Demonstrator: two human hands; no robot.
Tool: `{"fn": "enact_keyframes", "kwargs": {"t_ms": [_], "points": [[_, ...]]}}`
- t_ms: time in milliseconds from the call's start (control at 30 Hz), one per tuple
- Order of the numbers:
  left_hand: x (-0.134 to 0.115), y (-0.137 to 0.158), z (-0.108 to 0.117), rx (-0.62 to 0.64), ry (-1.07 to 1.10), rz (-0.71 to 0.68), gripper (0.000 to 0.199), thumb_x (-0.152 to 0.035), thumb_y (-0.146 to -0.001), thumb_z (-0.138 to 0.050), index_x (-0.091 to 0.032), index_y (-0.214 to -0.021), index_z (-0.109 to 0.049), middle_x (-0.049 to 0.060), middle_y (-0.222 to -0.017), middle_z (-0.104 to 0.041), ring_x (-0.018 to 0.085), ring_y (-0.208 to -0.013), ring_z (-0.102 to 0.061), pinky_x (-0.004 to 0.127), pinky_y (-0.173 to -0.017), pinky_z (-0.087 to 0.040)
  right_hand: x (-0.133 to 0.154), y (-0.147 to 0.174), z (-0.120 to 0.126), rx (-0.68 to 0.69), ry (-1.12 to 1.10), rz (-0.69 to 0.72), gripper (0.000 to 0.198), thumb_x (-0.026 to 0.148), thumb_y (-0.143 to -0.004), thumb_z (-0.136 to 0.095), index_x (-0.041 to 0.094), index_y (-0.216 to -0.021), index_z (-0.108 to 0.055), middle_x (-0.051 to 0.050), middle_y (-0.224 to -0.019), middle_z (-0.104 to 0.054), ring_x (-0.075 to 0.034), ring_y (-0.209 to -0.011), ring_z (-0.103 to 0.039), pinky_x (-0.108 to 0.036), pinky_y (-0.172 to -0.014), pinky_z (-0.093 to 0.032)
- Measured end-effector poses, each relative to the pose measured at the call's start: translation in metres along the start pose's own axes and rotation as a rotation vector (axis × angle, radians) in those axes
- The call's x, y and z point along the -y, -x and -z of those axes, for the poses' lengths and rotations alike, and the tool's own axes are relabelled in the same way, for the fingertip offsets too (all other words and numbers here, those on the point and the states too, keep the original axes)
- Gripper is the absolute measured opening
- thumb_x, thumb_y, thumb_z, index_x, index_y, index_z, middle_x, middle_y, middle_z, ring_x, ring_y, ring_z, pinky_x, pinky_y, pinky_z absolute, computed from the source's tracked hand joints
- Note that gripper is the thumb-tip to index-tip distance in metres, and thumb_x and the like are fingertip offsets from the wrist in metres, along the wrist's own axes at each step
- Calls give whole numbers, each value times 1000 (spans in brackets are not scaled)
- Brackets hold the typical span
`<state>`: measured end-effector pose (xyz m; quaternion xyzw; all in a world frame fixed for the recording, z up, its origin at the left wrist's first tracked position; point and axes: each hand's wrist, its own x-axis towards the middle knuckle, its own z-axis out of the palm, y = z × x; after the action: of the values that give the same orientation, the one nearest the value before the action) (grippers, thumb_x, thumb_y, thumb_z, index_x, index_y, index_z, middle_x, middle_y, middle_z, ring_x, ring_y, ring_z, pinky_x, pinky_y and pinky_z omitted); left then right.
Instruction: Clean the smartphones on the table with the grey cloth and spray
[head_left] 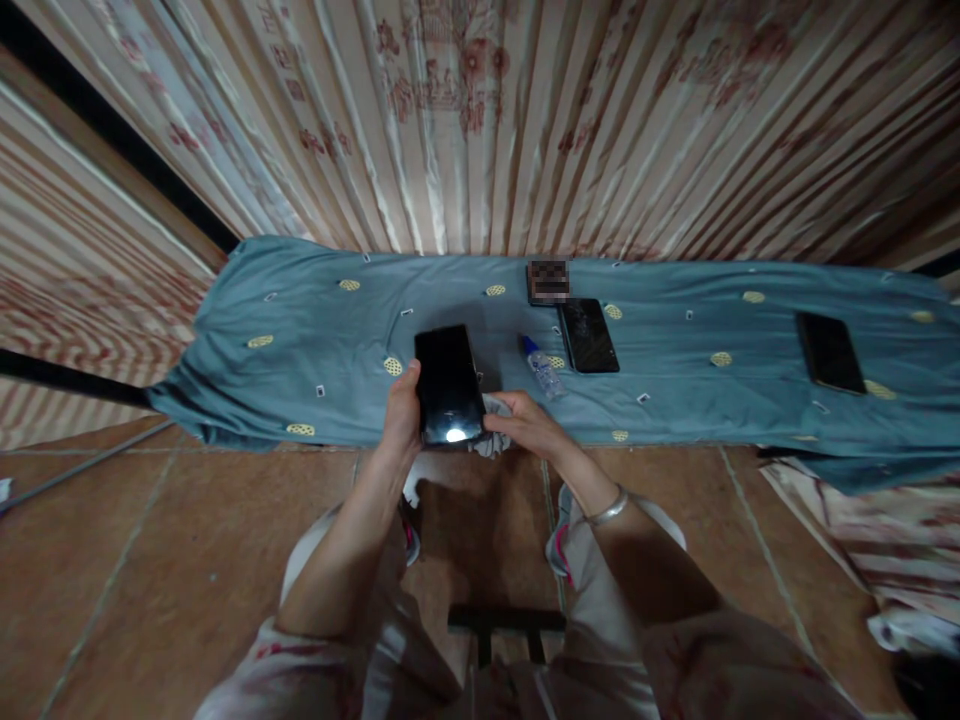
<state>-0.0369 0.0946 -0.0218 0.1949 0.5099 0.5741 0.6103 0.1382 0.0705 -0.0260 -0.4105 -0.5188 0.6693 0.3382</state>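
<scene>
My left hand (403,412) is closed round the left edge of a black smartphone (448,375), thumb along its side. The phone's dark glossy face is turned up, with a bright light reflection near its lower edge. At the phone's lower right corner, my right hand (523,422) pinches a crumpled grey cloth (491,440), which touches the phone's edge. Part of the cloth is hidden behind the phone and my fingers. To the right, a clear bottle with a blue cap (543,368) lies on its side on the blue cloth cover.
A second dark phone (590,335) lies right of the bottle, beside a small blurred item (548,282). Another dark phone (831,351) is far right. The blue patterned cover (675,400) drapes a long, low surface before a curtain (480,130). Tiled floor (247,540) lies below.
</scene>
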Motion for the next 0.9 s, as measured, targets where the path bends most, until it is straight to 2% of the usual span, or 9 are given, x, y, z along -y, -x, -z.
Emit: {"fn": "enact_keyframes", "kwargs": {"t_ms": [133, 267, 333, 400, 500, 600, 767, 900], "points": [[2, 2, -3, -9, 19, -32, 38, -50, -77, -68, -15, -91, -69, 7, -83, -75, 24, -86, -71, 35, -84, -55, -6, -3, 3, -206, 356, 110, 14, 31, -74, -61, 17, -71, -64, 6, -58, -50, -10, -56, -44, -22, -55, -34], [1, 5, -8, -11, 89, 74, 43, -54, -83, -59, -15, -98, -69, 9, -89, -76, 26, -92, -71, 39, -90, -54, -3, 0, 1, -328, 602, 199, 19, 32, -79, -57, 20, -64, -57, 6, -54, -46, -10, -54, -42, -23, -56, -31], [-2, 8, -9, 44, 101, 154, 49, -59, -84, -53, -15, -100, -70, 11, -89, -76, 29, -95, -70, 43, -90, -54, -1, 1, -2, -334, 654, 212, 20, 32, -81, -55, 21, -64, -56, 5, -54, -47, -11, -55, -44, -24, -56, -31], [-7, 11, -10, 150, 113, 220, 60, -66, -84, -46, -14, -104, -70, 14, -94, -75, 31, -100, -69, 46, -90, -54, 1, 2, -4, -330, 695, 215, 19, 30, -83, -54, 21, -67, -58, 4, -57, -51, -13, -57, -47, -25, -58, -33], [-11, 14, -9, 271, 155, 251, 71, -71, -83, -40, -12, -110, -68, 18, -106, -73, 32, -106, -67, 48, -90, -53, 0, 1, -7, -328, 758, 234, 16, 30, -85, -55, 20, -76, -63, 1, -67, -60, -15, -65, -53, -26, -65, -37], [-12, 15, -9, 264, 186, 248, 70, -69, -86, -38, -12, -112, -68, 17, -107, -73, 29, -103, -68, 44, -88, -55, -1, 1, -8, -322, 810, 267, 15, 27, -88, -54, 20, -80, -65, -2, -76, -64, -17, -74, -57, -27, -71, -39], [-7, 11, -11, 215, 166, 265, 76, -72, -87, -31, -10, -105, -70, 17, -98, -74, 27, -93, -71, 41, -83, -57, 0, 2, -11, -293, 885, 250, 21, 18, -89, -47, 21, -72, -60, -2, -72, -62, -17, -72, -57, -27, -70, -39], [-5, 11, -14, 172, 147, 230, 74, -72, -87, -32, -10, -102, -71, 16, -95, -75, 26, -90, -72, 39, -82, -58, -2, 4, -11, -311, 918, 289, 22, 17, -89, -48, 21, -72, -60, -4, -72, -63, -18, -73, -58, -28, -71, -40]]}}
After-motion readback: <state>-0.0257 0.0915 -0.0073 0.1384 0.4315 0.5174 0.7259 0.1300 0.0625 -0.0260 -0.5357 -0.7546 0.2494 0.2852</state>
